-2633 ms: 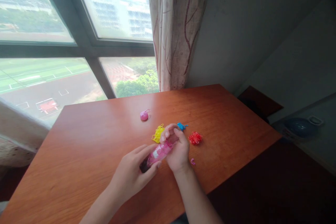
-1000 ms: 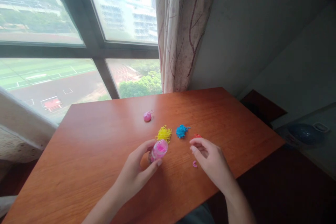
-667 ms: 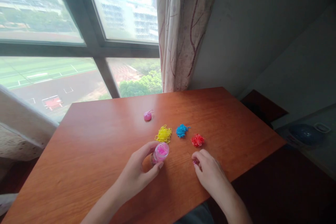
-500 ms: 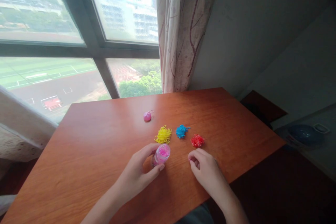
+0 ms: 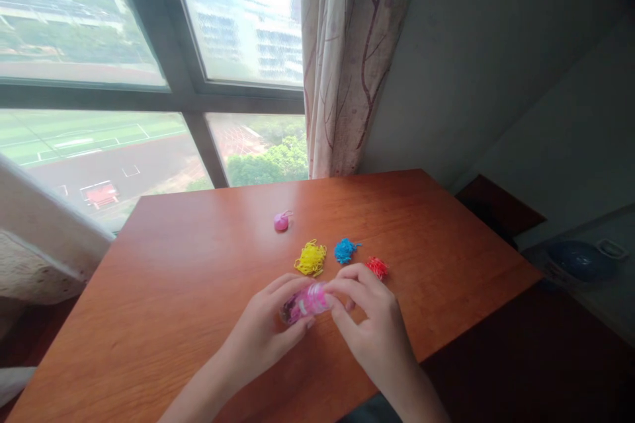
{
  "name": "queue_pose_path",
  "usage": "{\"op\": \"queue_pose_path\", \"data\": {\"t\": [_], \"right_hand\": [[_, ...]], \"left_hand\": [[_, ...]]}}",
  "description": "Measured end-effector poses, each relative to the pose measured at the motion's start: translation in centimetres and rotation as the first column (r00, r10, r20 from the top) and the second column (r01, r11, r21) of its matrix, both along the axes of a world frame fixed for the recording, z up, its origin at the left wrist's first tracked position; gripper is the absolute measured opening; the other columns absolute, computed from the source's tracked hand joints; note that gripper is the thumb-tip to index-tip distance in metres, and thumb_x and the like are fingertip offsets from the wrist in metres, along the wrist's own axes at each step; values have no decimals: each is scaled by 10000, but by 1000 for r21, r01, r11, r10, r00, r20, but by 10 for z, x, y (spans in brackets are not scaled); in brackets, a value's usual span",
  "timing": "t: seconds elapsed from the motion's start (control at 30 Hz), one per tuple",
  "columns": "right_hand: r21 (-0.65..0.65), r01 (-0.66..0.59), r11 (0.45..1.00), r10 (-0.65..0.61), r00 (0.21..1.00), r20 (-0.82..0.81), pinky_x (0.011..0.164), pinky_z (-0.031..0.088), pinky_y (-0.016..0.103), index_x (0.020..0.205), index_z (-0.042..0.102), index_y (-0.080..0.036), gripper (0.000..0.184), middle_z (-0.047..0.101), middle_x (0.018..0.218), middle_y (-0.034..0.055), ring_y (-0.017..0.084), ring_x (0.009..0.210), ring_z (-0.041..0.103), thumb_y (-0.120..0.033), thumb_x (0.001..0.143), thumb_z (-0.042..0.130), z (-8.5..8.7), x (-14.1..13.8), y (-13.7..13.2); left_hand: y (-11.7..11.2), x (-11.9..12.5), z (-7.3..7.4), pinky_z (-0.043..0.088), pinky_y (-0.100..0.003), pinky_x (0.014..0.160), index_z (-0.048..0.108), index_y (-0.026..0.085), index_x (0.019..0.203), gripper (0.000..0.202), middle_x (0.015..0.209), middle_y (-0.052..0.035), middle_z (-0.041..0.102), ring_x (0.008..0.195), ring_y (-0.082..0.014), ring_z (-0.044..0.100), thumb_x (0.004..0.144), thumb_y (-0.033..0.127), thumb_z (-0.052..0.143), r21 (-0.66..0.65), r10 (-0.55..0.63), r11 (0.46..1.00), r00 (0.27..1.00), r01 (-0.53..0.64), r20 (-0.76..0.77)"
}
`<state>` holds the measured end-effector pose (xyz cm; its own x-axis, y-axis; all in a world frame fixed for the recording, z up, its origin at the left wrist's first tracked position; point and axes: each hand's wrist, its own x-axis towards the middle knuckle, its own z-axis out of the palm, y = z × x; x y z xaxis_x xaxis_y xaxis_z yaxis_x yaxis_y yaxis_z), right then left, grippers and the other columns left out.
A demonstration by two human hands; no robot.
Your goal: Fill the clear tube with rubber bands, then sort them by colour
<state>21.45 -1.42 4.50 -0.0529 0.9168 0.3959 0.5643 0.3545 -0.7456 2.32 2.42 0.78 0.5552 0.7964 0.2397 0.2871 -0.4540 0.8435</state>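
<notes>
Head view. The left hand (image 5: 270, 320) is partly closed around a small clear jar (image 5: 308, 302), fingers along the far side and thumb along the near side. The jar is a smooth, transparent cylinder with bright pink contents, darker toward its base; it is held tilted above the table (image 5: 163, 277), its mouth toward the right hand (image 5: 374, 324). That hand is half curled, thumb and forefinger drawn close together at the mouth; whether a strand is pinched between them cannot be told.

Beyond the hands lie three loose heaps of thin, looped, cord-like pieces: a yellow heap (image 5: 311, 259), a compact blue heap (image 5: 344, 251) with a stray end to the right, and a red heap (image 5: 378, 268) partly covered by the right hand. Farther back rests a rounded, smooth pink piece (image 5: 281, 222) with a thin loop. The tabletop is reddish-brown with visible wood grain, glossy near the window (image 5: 188, 96). A pale fabric curtain (image 5: 337, 66) with a branch pattern hangs in folds.
</notes>
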Motion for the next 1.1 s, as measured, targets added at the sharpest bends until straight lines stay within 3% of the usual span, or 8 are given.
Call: {"op": "queue_pose_path", "data": {"t": [0.1,0.27,0.5,0.6,0.77,0.87,0.93,1.1], "right_hand": [[-9,-7,1000,8,998,58,743,481,280,1008,691,-227,202,577,930,50,169,841,578,-160,913,526,1,3,-5],[-132,-86,987,107,980,166,691,434,263,1128,638,-224,333,591,840,24,164,776,570,-91,883,456,8,4,-13],[-326,-83,942,211,901,379,572,323,254,949,637,-240,249,659,738,-7,160,647,593,-89,793,516,-1,-3,-17],[-324,-79,943,202,908,367,567,334,250,987,644,-250,289,671,744,-5,166,646,608,-88,790,507,1,-3,-18],[-281,-137,950,192,965,179,640,439,227,1186,616,-255,416,684,840,8,155,714,624,-88,843,452,9,8,-17],[-215,-45,976,68,993,98,681,480,239,1132,643,-234,305,679,852,23,153,719,626,-162,905,453,5,24,-14],[-161,112,981,-103,992,68,680,497,247,1079,644,-216,228,670,811,24,160,708,629,-228,919,482,-1,39,-9],[-75,391,917,-374,910,178,721,509,282,994,639,-198,212,680,943,68,189,796,646,-309,931,470,-22,78,11]], "left_hand": [[1,1,0,503,-310,915,567,230,1221,351,1153,-76,634,1037,-203,617,874,194,604,-4,14,1000,1000,-14,7],[2,1,0,512,-307,915,579,238,1230,364,1165,-75,639,1053,-203,620,871,179,604,2,39,999,999,-39,18],[0,-1,-4,537,-332,918,626,240,1196,385,1191,-96,618,1072,-222,626,830,127,592,50,34,998,999,-32,-35],[0,-1,-4,529,-336,939,626,245,1201,388,1189,-94,620,1082,-223,624,831,134,597,60,19,998,999,-17,-47],[3,-2,-2,533,-302,911,601,237,1231,369,1200,-93,627,1075,-214,629,866,185,593,51,34,998,999,-32,-29],[4,-3,0,530,-296,902,602,230,1231,360,1201,-95,640,1069,-220,634,871,216,607,47,50,998,998,-48,-40],[4,-3,1,520,-303,916,603,230,1231,361,1204,-93,644,1074,-224,632,870,221,611,42,59,998,997,-56,-55],[4,-3,2,518,-292,885,604,237,1217,341,1184,-83,653,1034,-212,638,876,226,603,40,93,995,994,-91,-57]]}}
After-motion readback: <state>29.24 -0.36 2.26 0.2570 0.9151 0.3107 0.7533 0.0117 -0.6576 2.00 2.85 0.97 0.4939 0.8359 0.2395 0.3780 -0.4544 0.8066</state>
